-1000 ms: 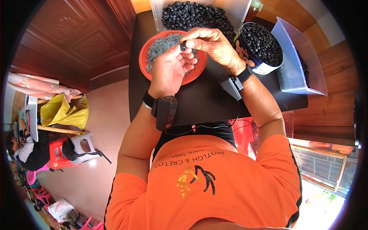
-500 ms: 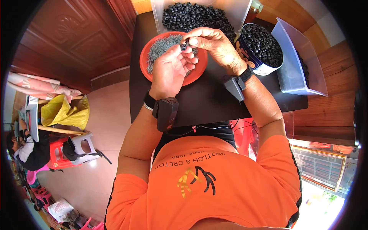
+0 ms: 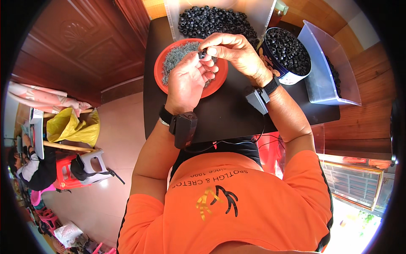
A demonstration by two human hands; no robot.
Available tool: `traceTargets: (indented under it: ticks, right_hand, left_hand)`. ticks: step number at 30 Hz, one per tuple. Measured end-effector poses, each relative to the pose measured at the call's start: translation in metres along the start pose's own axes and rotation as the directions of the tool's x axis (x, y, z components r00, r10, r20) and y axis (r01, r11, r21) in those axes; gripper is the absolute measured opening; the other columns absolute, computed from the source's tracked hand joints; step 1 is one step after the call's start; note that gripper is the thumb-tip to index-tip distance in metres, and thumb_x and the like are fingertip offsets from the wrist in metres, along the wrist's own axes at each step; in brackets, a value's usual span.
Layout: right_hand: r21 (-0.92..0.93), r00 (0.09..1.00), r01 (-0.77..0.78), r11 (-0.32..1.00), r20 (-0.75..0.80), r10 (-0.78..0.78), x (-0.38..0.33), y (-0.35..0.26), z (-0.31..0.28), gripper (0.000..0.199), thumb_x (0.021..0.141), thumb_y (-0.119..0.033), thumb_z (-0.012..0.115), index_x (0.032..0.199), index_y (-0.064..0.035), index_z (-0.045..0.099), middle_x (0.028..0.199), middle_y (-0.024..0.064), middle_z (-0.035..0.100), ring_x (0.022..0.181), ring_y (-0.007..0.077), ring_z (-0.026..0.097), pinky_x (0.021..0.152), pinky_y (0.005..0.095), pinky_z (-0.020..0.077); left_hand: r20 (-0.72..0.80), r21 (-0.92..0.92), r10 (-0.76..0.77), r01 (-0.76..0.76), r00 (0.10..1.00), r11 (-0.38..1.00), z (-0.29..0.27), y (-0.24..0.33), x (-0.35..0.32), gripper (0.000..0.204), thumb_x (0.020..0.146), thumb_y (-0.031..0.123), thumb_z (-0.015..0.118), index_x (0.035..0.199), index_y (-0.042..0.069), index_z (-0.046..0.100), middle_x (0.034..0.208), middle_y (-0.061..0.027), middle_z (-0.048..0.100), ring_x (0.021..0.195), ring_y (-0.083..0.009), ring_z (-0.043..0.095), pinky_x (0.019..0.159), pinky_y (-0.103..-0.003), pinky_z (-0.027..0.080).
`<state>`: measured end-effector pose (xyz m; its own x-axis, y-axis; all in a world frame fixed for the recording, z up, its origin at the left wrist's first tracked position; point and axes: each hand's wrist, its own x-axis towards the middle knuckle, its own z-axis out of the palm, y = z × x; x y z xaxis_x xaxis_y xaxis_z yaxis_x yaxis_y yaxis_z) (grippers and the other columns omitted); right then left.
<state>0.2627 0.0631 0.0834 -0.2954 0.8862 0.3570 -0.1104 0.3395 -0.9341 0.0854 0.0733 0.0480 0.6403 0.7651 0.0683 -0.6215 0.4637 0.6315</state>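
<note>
Over an orange-red bowl (image 3: 158, 72) of small grey pieces (image 3: 174, 58), my two hands meet at their fingertips. My left hand (image 3: 187, 80) is turned palm up, its thumb and fingertips closed on a small black ring-like part (image 3: 202, 55). From the right, my right hand (image 3: 237, 53) pinches at the top of that same part with thumb and forefinger. Whatever else might sit between the right fingertips is too small to make out. Behind the hands, many similar black parts (image 3: 211, 20) lie heaped in a clear plastic bin (image 3: 172, 21).
Right of my hands stands a round tin (image 3: 292, 78) full of black parts. Beside it, a clear tray (image 3: 321, 91) holds more. All rest on a dark table (image 3: 220, 118). A cable hangs by its front edge. Far left are a yellow bag (image 3: 69, 127), a stool (image 3: 93, 165) and another person (image 3: 36, 169).
My right fingertips have come down closer against the black part in my left fingers. A gap with two dark bits showed there before. The view has shifted slightly.
</note>
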Motion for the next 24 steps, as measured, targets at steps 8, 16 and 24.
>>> traceTargets:
  ticks: [8,16,24]
  right_hand:
    - [-0.042,0.998,0.065,0.997,0.006,-0.065,-0.001,0.006,0.002,0.016,0.089,-0.010,0.063,0.101,-0.0010,0.067,0.095,0.0067,0.064,0.082,0.0121,0.061,0.076,0.0261,0.0498]
    - [-0.597,0.936,0.267,0.757,-0.026,-0.351,0.001,0.007,0.009,0.018,0.080,-0.010,0.072,0.097,-0.0043,0.068,0.092,0.0065,0.066,0.087,0.0158,0.061,0.077,0.0285,0.0496]
    - [-0.837,0.850,0.327,0.439,0.058,-0.524,-0.002,0.002,0.020,0.033,0.064,-0.014,0.082,0.093,-0.0070,0.068,0.092,0.0065,0.067,0.089,0.0248,0.063,0.078,0.0349,0.0513]
  left_hand:
    - [-0.085,0.018,-0.021,0.022,0.996,1.000,0.002,-0.001,0.000,0.023,0.095,0.027,0.047,0.099,0.006,0.056,0.088,-0.0037,0.059,0.083,-0.0193,0.059,0.076,-0.032,0.045]
    - [-0.114,-0.001,-0.025,0.025,0.993,1.000,-0.001,-0.001,0.000,0.022,0.095,0.026,0.046,0.098,0.007,0.056,0.088,-0.0038,0.059,0.082,-0.0181,0.058,0.075,-0.032,0.045]
    - [-0.139,-0.072,-0.018,0.008,0.990,0.997,-0.005,-0.002,0.002,0.020,0.095,0.026,0.047,0.102,0.009,0.055,0.092,-0.0013,0.061,0.088,-0.0147,0.058,0.078,-0.032,0.044]
